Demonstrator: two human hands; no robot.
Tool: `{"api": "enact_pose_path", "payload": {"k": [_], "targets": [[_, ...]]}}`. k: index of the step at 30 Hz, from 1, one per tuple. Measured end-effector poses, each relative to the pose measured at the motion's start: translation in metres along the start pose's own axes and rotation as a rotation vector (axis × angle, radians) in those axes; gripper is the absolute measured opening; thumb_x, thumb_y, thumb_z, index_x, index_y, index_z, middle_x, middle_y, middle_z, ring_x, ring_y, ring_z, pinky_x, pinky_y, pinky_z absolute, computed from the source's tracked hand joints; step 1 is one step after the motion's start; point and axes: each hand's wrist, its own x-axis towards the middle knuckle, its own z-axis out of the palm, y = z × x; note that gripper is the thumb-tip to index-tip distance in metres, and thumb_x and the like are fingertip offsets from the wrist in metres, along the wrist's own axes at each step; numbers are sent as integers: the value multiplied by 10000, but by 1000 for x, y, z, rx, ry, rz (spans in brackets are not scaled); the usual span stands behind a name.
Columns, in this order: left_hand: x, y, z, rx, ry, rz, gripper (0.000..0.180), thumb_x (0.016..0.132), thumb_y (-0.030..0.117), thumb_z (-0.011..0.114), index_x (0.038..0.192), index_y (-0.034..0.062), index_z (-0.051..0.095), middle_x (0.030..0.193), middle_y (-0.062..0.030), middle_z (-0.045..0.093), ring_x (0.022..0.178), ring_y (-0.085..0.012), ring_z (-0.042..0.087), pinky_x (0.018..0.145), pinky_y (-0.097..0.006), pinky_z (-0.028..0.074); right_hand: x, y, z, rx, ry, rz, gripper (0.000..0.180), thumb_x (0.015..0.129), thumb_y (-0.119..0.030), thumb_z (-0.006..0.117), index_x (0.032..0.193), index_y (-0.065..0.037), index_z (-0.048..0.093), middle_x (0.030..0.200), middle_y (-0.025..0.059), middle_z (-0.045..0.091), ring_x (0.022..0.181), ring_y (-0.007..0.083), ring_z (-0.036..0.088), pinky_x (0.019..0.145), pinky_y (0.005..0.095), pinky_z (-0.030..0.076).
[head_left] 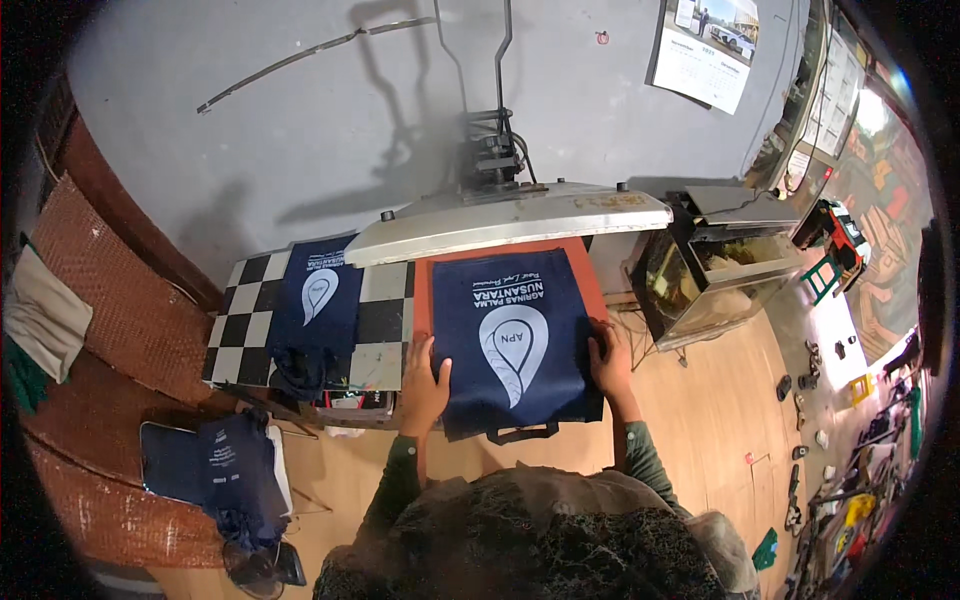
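Observation:
A navy blue cloth bag with a white drop-shaped print lies flat on the orange lower pad of a heat press. The press's grey upper plate is raised behind it. My left hand rests flat on the bag's near left edge. At the bag's right edge, my right hand presses with its fingers on the cloth. The bag's dark handles hang over the pad's near side.
A second navy printed bag lies on a black-and-white chequered board to the left. More navy bags are piled on a woven chair at lower left. A glass tank stands to the right, with tools scattered on the floor at far right.

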Motion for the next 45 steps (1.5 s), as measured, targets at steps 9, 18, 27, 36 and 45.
{"api": "enact_pose_path", "payload": {"k": [9, 18, 27, 36, 45], "targets": [[-2, -5, 4, 41, 10, 35, 568, 981, 388, 535, 1390, 1, 458, 1429, -263, 456, 1369, -441, 380, 1119, -480, 331, 7, -1, -3, -65, -19, -60, 292, 884, -36, 610, 1172, 9, 611, 1121, 195, 631, 1057, 381, 608, 913, 401, 486], [-12, -10, -6, 86, 102, 97, 333, 908, 287, 663, 1142, 61, 592, 1295, -199, 526, 1244, -414, 469, 1057, -493, 357, -10, 10, -18, 34, 16, 64, 226, 886, -79, 621, 1100, -6, 622, 1037, 176, 614, 985, 389, 566, 874, 447, 459], [-43, 15, -12, 155, 160, 79, 180, 857, 212, 692, 981, 127, 592, 1264, -110, 545, 1252, -374, 437, 1038, -528, 305, -43, -7, -13, -330, 81, 83, 203, 848, -183, 679, 996, -58, 617, 979, 137, 585, 992, 353, 532, 877, 468, 397], [-6, 8, -7, 49, 101, 1, 282, 814, 154, 727, 1050, 166, 573, 804, 25, 647, 900, -239, 603, 875, -452, 338, -19, 30, 8, -119, 32, 240, 239, 853, -169, 685, 1063, -112, 586, 884, 46, 687, 902, 258, 650, 940, 442, 356], [58, 0, 7, 72, 104, -56, 278, 851, 212, 710, 1090, 157, 579, 867, -3, 689, 881, -243, 649, 900, -482, 329, 44, 26, 22, -119, -69, 299, 311, 870, -198, 651, 1164, -161, 554, 1068, 63, 720, 1026, 271, 655, 954, 481, 303]]}}
